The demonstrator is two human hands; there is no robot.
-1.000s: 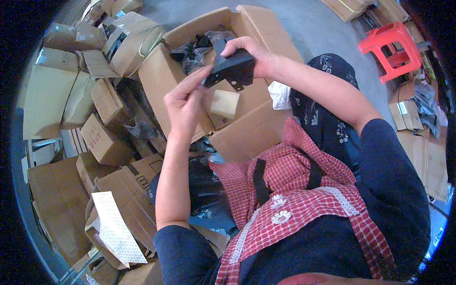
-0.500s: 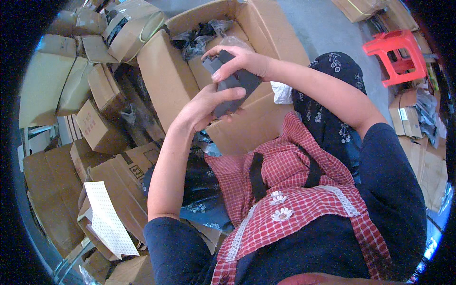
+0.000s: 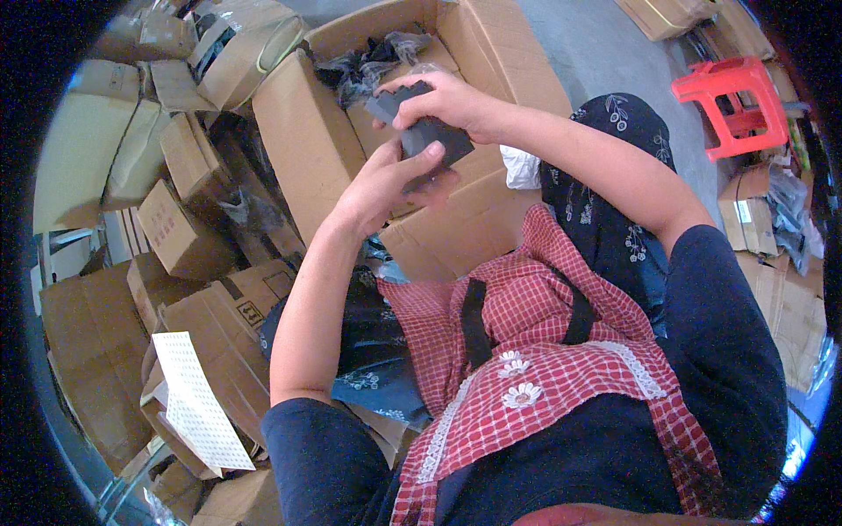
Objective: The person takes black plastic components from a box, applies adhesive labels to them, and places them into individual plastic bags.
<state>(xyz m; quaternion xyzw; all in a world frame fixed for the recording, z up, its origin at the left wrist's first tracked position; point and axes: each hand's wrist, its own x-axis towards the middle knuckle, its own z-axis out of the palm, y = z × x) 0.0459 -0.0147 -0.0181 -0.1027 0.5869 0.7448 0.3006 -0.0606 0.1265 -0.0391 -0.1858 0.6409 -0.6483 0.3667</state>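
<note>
My left hand [image 3: 382,182] and my right hand [image 3: 449,101] are closed around dark grey, blocky pieces [image 3: 449,143], which look like a small stack. The left thumb presses on the near face, with its fingers underneath. My right hand grips from above, its thumb on the top and its fingers over the far side. The fingers hide part of the pieces, so their exact kind is unclear. Below them stands a large open cardboard box [image 3: 303,145], with black items in clear plastic bags [image 3: 373,68] at its far end.
Cardboard boxes [image 3: 96,333] are piled along the left, with a white printed sheet [image 3: 197,403] on them. A red plastic stool [image 3: 732,105] stands at the far right, near more cartons [image 3: 767,307]. A white crumpled item [image 3: 521,167] lies by the box's right edge.
The grey pieces have turned in my hands and now lie flatter. My left hand has risen slightly, and its fingers have shifted underneath. The right hand still grips from above.
</note>
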